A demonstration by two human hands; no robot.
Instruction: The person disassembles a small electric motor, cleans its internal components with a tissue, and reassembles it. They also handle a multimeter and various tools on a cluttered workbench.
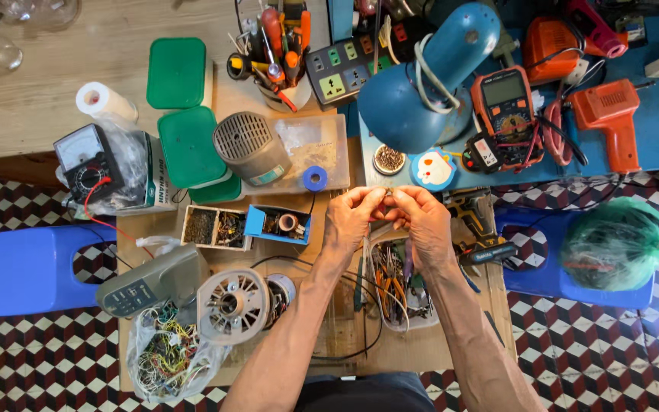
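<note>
Blue lamp (421, 76) lights mid-frame, where the left hand (351, 221) and right hand (423, 225) pinch a small part (387, 200) together over the tool tray (390, 282).

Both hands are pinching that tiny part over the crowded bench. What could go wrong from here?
1. The small part sits only between the fingertips of the left hand and right hand; if it slips, it could vanish into the open tray of pliers below.
2. The blue desk lamp hangs close above the hands; raising them might bump it.
3. Loose black wires lie by the forearms and could snag.
</note>
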